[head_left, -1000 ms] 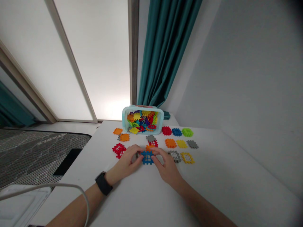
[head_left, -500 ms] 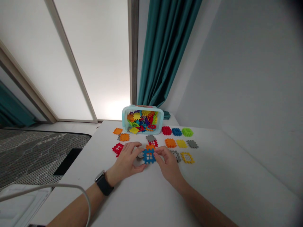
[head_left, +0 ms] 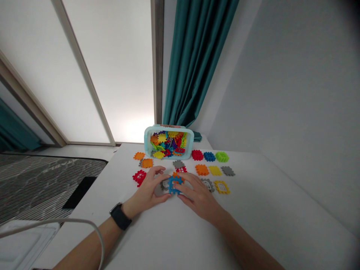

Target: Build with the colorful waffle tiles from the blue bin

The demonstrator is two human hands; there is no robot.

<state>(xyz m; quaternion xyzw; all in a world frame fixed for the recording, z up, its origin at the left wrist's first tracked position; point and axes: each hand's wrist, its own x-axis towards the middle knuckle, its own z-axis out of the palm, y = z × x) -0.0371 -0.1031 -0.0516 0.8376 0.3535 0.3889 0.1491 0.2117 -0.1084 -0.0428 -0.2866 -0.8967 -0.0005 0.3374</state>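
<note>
A blue window-shaped interlocking tile [head_left: 173, 185] stands tilted on the white table [head_left: 253, 210], pinched between my left hand [head_left: 150, 190] and my right hand [head_left: 197, 195]. A grey tile [head_left: 164, 184] shows just behind my left fingers, and an orange tile [head_left: 177, 175] touches the blue one at the top. A red window tile [head_left: 139, 177] lies left of my left hand. A black watch [head_left: 120, 216] is on my left wrist.
A light-blue tub [head_left: 169, 142] lies on its side at the table's back, full of coloured tiles. Loose tiles lie in rows to the right: red [head_left: 197, 155], blue [head_left: 209, 156], green [head_left: 222, 156], orange [head_left: 202, 170], yellow [head_left: 215, 170], grey [head_left: 228, 171]. A wall stands on the right, and a teal curtain [head_left: 194, 63] hangs behind.
The blue tile has been lifted from flat on the table to standing on edge between both hands, and my right hand has slid left over it.
</note>
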